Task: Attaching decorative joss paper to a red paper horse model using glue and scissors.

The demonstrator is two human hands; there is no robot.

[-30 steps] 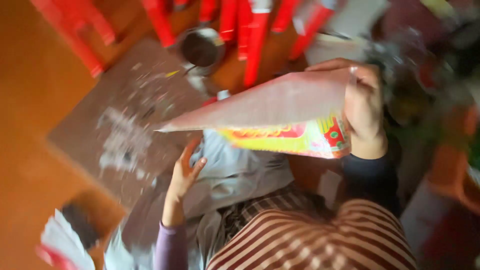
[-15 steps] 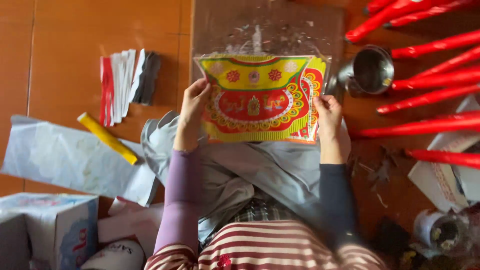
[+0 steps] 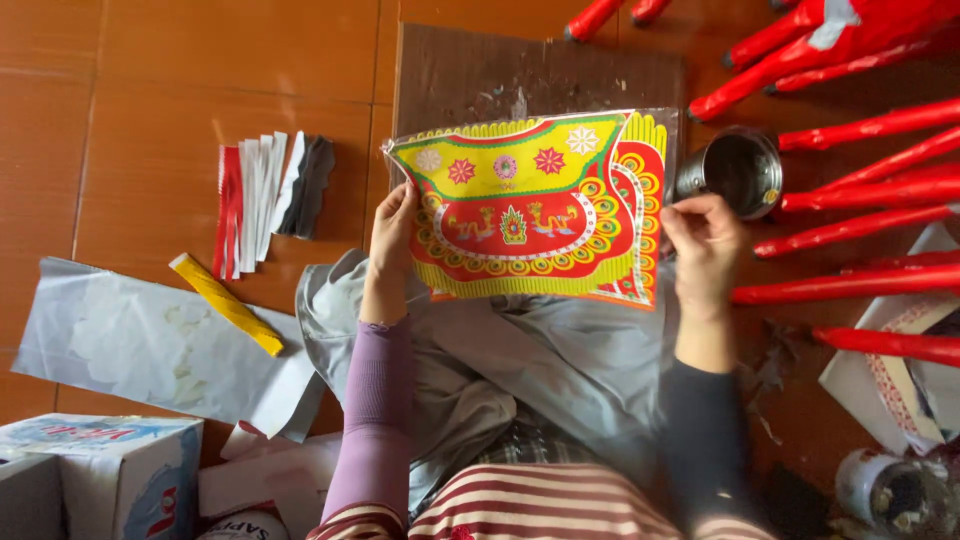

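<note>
Printed sheet (image 3: 530,205), in red, yellow and green inside a clear sleeve, hangs between your two hands above your lap, over the grey cloth (image 3: 560,370) and the near edge of the brown board (image 3: 540,70) on the floor. Your left hand (image 3: 392,235) pinches its left edge, fingers closed on the plastic; your right hand (image 3: 705,240) grips the right edge, fingers curled shut on it as well. Just beside your right hand stands an open metal can (image 3: 735,170), and red sticks (image 3: 860,225) lie fanned out to the right of it. That side looks to me the risky one: a sweep of the sheet or your wrist to the right could knock the can over or scatter the sticks. The sleeve is slick and held only by its edges, so a loose pinch could let it sag or slide onto the cloth. To your left, the paper strips (image 3: 265,195), yellow roll (image 3: 225,303) and white paper (image 3: 160,350) lie well apart from your hands.
</note>
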